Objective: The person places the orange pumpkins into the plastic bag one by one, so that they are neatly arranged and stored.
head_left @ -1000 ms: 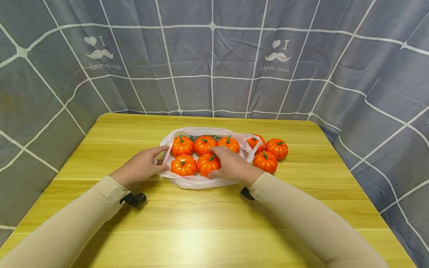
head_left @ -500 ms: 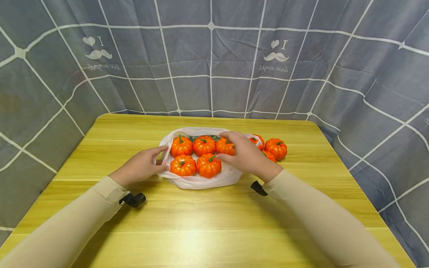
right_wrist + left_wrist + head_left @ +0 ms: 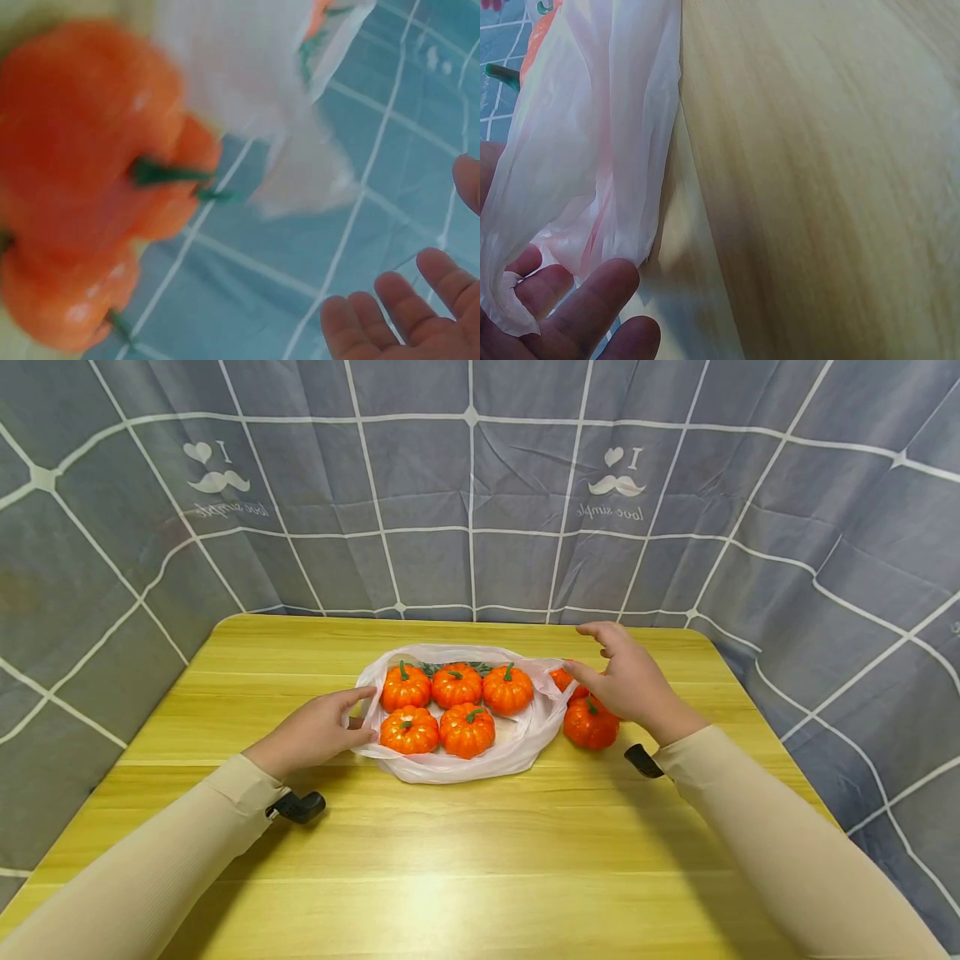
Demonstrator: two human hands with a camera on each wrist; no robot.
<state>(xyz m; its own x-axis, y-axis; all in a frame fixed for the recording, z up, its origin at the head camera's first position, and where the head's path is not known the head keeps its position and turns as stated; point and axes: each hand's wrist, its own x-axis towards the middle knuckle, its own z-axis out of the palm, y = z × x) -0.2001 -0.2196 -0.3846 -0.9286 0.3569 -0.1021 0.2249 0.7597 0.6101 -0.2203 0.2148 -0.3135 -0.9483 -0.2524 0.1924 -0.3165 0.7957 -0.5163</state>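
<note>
A white plastic bag (image 3: pixel 431 770) lies open at mid-table with several small orange pumpkins (image 3: pixel 467 732) inside, their green stems showing. My left hand (image 3: pixel 322 731) holds the bag's left edge; in the left wrist view the thin plastic (image 3: pixel 622 135) runs between the fingers (image 3: pixel 596 296). Over the loose pumpkins (image 3: pixel 591 724) to the right of the bag hovers my right hand (image 3: pixel 630 681), thumb and fingers spread, holding nothing. It partly hides them from above. The right wrist view shows three of these pumpkins (image 3: pixel 75 127) apart from the fingers (image 3: pixel 405 307).
The wooden tabletop (image 3: pixel 450 868) extends in front of the bag and to both sides. A grey curtain (image 3: pixel 420 468) with white grid lines surrounds the table at the back and sides. Dark green printing or leaves (image 3: pixel 476 667) show along the bag's far inner side.
My right hand has left the pumpkins in the bag, moving right and away over the loose ones, its fingers spreading. The left hand has stayed at the bag's edge.
</note>
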